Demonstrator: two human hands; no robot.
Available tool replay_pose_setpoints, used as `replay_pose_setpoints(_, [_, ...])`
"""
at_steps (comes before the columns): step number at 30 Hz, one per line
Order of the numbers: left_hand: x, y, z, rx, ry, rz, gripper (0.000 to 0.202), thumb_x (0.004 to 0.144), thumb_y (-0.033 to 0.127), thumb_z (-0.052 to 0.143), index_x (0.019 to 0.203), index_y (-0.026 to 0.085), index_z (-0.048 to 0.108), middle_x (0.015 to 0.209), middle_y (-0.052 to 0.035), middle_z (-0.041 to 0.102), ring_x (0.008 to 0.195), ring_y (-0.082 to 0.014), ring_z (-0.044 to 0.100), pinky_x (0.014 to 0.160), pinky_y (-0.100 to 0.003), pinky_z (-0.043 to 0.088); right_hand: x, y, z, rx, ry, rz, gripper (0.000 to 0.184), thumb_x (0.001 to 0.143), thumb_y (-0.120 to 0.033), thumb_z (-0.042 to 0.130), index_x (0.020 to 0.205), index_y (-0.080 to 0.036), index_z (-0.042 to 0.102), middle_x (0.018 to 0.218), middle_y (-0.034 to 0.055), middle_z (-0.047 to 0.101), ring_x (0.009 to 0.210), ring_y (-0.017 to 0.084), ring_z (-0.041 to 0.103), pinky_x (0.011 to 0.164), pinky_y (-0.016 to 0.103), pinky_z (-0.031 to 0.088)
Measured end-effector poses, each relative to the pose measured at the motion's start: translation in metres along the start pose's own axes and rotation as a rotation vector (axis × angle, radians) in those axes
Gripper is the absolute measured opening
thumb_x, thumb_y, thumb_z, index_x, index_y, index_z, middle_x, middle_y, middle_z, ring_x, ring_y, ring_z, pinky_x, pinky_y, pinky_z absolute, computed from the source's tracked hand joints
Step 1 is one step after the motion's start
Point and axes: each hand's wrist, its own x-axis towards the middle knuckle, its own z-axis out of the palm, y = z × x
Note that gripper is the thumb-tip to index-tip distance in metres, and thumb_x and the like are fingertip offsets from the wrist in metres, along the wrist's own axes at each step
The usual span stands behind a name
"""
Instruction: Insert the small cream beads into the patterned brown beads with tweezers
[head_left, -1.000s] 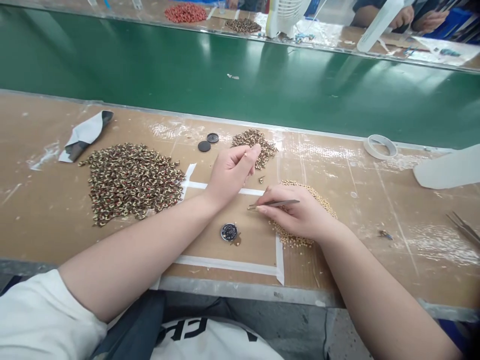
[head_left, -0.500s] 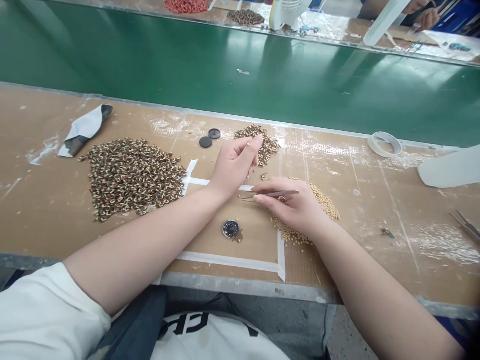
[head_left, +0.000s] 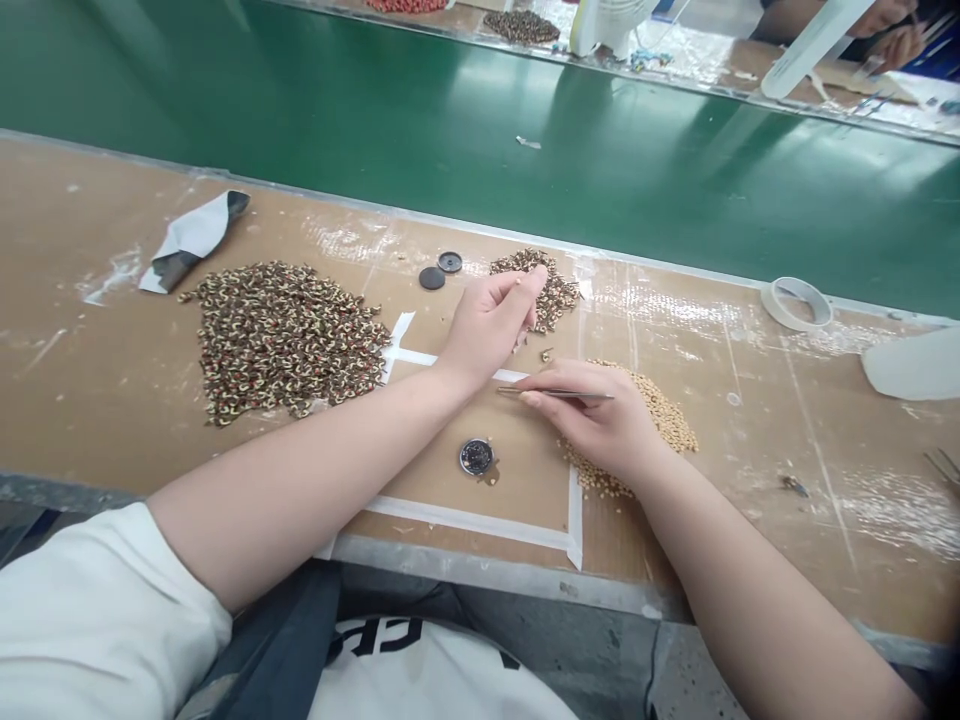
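My right hand [head_left: 600, 410] is closed around a pair of metal tweezers [head_left: 576, 394], whose tips point left. Beneath this hand and to its right spreads a pile of small tan pieces [head_left: 670, 418]. My left hand [head_left: 491, 322] is pinched shut in front of a small heap of dark-and-gold pieces [head_left: 556, 296]. A tiny pale bit shows at its fingertips, too small to name. Between the hands lies one loose gold piece [head_left: 547, 355]. Nearer my body sits a small round dish [head_left: 476, 457] with dark, glossy contents, a few tan bits beside it.
At left is a large pile of brown-and-cream pieces [head_left: 292, 340], with a folded cloth [head_left: 196, 236] behind it. Two black discs [head_left: 433, 278] lie near the heap. A tape roll [head_left: 796, 304] stands at right. Beyond the green strip [head_left: 420, 130], another person's hands [head_left: 896, 45] show.
The tweezers' two prongs looked apart before; now they appear as nearly one line. Both hands keep almost the same place over the table. The whole view has shifted slightly.
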Motion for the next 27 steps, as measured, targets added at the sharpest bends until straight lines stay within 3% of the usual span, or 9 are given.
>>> replay_pose_setpoints(4, [-0.001, 0.004, -0.002, 0.04, -0.042, -0.023, 0.053, 0.1, 0.057, 0.055, 0.066, 0.017, 0.052, 0.051, 0.004, 0.046, 0.046, -0.0042, 0.042, 0.051, -0.021, 0.034, -0.003, -0.004, -0.011, 0.085, 0.31, 0.064, 0.008, 0.095, -0.023, 0.073, 0.097, -0.024, 0.08, 0.086, 0.0024, 0.077, 0.077, 0.015, 0.07, 0.069, 0.03, 0.053])
replay_pose_setpoints(6, [-0.002, 0.005, -0.003, 0.068, -0.145, -0.057, 0.05, 0.1, 0.055, 0.054, 0.07, 0.016, 0.056, 0.056, 0.0029, 0.05, 0.049, -0.0041, 0.043, 0.052, -0.02, 0.035, -0.004, -0.004, -0.017, 0.15, 0.485, 0.11, 0.008, 0.095, -0.027, 0.072, 0.098, -0.024, 0.08, 0.083, 0.0021, 0.076, 0.075, 0.015, 0.07, 0.068, 0.031, 0.054])
replay_pose_setpoints(8, [-0.004, 0.007, -0.003, 0.083, -0.282, -0.095, 0.046, 0.102, 0.053, 0.051, 0.077, 0.016, 0.06, 0.064, 0.0011, 0.056, 0.051, -0.0042, 0.045, 0.051, -0.019, 0.035, -0.004, -0.004, -0.021, 0.203, 0.578, 0.157, 0.011, 0.096, -0.032, 0.072, 0.098, -0.024, 0.08, 0.08, 0.0023, 0.076, 0.074, 0.016, 0.07, 0.067, 0.031, 0.055])
replay_pose_setpoints(10, [-0.006, 0.008, -0.002, 0.072, -0.398, -0.127, 0.043, 0.104, 0.05, 0.047, 0.083, 0.016, 0.062, 0.071, -0.0006, 0.061, 0.053, -0.0047, 0.046, 0.05, -0.02, 0.036, -0.004, -0.003, -0.023, 0.233, 0.601, 0.192, 0.014, 0.095, -0.035, 0.072, 0.097, -0.023, 0.08, 0.079, 0.0027, 0.075, 0.073, 0.016, 0.07, 0.066, 0.031, 0.055])
replay_pose_setpoints(13, [-0.009, 0.01, -0.002, 0.008, -0.48, -0.181, 0.041, 0.104, 0.049, 0.046, 0.084, 0.016, 0.06, 0.073, -0.0011, 0.061, 0.052, -0.0051, 0.045, 0.049, -0.02, 0.034, -0.003, -0.002, -0.023, 0.241, 0.582, 0.194, 0.014, 0.095, -0.036, 0.073, 0.096, -0.024, 0.079, 0.08, 0.0032, 0.076, 0.072, 0.016, 0.069, 0.065, 0.032, 0.055])
replay_pose_setpoints(21, [-0.008, 0.015, -0.002, -0.108, -0.485, -0.348, 0.037, 0.101, 0.047, 0.051, 0.079, 0.017, 0.052, 0.064, 0.0018, 0.052, 0.048, -0.0044, 0.038, 0.046, -0.021, 0.026, -0.001, -0.003, -0.022, 0.218, 0.555, 0.175, 0.014, 0.096, -0.035, 0.072, 0.094, -0.024, 0.079, 0.079, 0.0024, 0.075, 0.073, 0.016, 0.069, 0.065, 0.032, 0.055])
replay_pose_setpoints(27, [-0.007, 0.012, -0.004, -0.115, -0.493, -0.349, 0.039, 0.1, 0.049, 0.053, 0.076, 0.018, 0.049, 0.062, 0.0027, 0.049, 0.049, -0.0048, 0.037, 0.046, -0.021, 0.023, 0.0, 0.001, -0.022, 0.261, 0.53, 0.207, 0.017, 0.094, -0.039, 0.073, 0.095, -0.023, 0.079, 0.081, 0.0022, 0.077, 0.076, 0.017, 0.072, 0.069, 0.033, 0.059])
